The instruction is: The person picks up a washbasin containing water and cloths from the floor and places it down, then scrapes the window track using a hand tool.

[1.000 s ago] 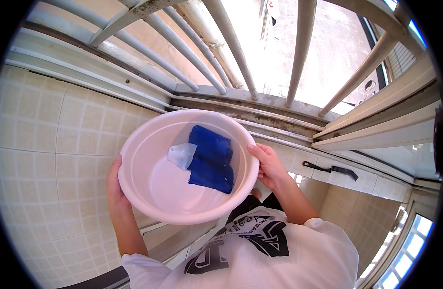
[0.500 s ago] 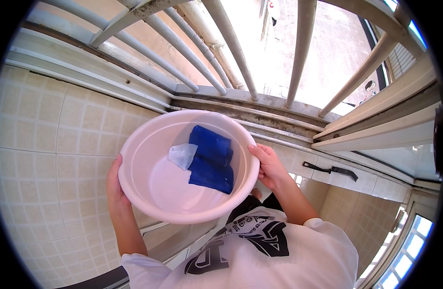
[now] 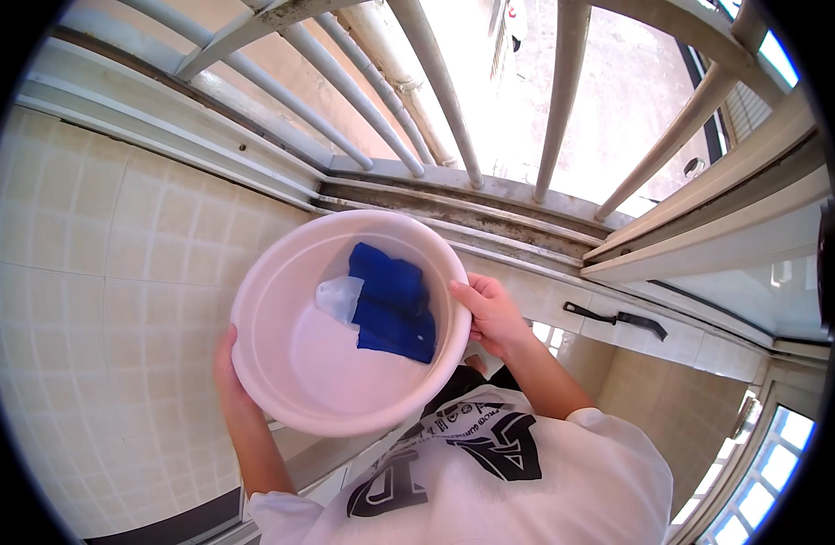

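Note:
A pale pink plastic basin (image 3: 317, 381) is held up in front of my body between both hands. My left hand (image 3: 225, 365) grips its left side, with most of the fingers hidden behind the wall. On the right rim my right hand (image 3: 490, 313) is closed, thumb over the edge and fingers beneath. Inside the basin lies a folded dark blue cloth (image 3: 395, 309), towards the right. A translucent whitish piece, perhaps plastic (image 3: 339, 298), touches the cloth's left edge.
Metal window bars (image 3: 440, 100) stand beyond the basin, above a window track (image 3: 454, 213). A black-handled brush (image 3: 615, 320) lies on the tiled ledge to the right. Beige tiled wall (image 3: 54, 336) runs along the left. An open window sash (image 3: 717, 241) juts in at right.
The basin has tilted a little, its right side shifting left and its lower edge coming nearer my body. Both hands keep their hold and move with it.

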The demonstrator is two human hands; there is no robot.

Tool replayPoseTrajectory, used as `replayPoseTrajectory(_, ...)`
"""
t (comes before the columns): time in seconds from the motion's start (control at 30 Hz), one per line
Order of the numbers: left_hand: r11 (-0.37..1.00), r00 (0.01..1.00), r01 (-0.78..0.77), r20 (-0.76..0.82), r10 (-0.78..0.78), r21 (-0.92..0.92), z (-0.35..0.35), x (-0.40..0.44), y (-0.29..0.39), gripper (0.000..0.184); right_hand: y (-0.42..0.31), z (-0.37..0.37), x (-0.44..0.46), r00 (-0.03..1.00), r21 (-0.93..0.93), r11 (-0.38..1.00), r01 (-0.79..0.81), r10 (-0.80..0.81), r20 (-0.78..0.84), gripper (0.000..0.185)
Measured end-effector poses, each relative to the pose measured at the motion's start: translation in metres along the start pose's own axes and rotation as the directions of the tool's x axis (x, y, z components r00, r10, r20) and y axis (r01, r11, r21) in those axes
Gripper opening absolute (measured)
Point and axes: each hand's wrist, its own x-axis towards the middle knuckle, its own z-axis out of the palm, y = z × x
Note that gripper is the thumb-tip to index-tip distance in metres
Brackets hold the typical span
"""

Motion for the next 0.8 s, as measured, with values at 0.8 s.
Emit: replayPoseTrajectory(0.8,0.985,0.98,-0.172,-0.106,0.17,-0.008,-0.175,0.014,-0.136,0.056,0.046,0.037,0.012,0.97,-0.539,0.829,0.148,-0.015,0.242,0.024)
